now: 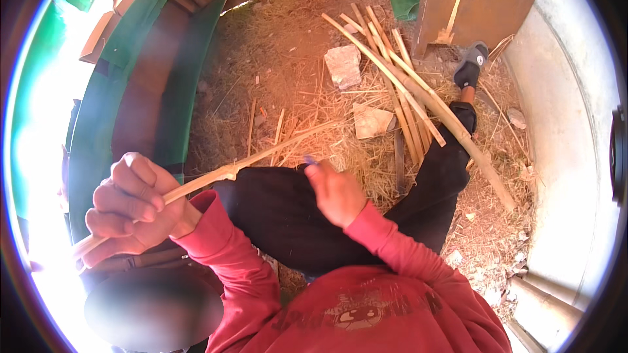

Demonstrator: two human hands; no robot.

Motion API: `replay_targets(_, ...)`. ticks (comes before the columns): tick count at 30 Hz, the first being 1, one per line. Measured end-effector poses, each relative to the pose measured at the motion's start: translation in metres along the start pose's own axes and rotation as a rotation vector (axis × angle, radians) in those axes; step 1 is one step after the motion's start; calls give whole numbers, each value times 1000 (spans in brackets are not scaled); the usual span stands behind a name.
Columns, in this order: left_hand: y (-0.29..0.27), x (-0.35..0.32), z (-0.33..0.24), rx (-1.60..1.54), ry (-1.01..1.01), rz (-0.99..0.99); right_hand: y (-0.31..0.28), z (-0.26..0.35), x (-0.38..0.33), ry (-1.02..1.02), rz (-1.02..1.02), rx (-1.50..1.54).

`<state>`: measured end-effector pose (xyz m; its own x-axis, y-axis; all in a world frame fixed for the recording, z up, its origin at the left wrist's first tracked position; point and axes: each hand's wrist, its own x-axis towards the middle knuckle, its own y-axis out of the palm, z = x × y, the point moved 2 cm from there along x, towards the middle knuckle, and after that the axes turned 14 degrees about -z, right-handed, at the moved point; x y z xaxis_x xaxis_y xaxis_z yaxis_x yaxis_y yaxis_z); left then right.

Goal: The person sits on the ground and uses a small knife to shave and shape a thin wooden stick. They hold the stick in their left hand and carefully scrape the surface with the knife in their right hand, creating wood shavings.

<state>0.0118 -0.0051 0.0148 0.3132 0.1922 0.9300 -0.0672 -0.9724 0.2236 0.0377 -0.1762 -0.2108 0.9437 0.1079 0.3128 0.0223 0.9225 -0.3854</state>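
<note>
My left hand [134, 206] is closed around the near end of a long, pale split-bamboo strip [261, 155]. The strip slants away to the upper right, passing above my black-trousered bent leg. A small knot or raised node shows partway along it. Close to the strip, on its right side, is my right hand [337, 193], slightly blurred, with its fingers curled in. Something small and bluish pokes out by its thumb; its kind is too blurred to tell. A gap separates this hand from the strip.
Several bamboo poles and strips [428, 95] lie in a pile ahead, partly across my outstretched leg. Two pale stones, a far stone [343, 67] and a nearer stone [373, 122], sit beside them on straw-strewn soil. Green-and-brown panels [147, 85] stand left; a pale wall [569, 137] rises right.
</note>
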Motion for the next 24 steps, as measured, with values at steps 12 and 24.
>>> replay_targets(12, 7, -6, -3, -8, 9, 32, 15, -28, 25, 170, -20, -181)
replay_targets(24, 2, -6, -3, -7, -15, 76, 10, 34, 7, -82, -5, 146)
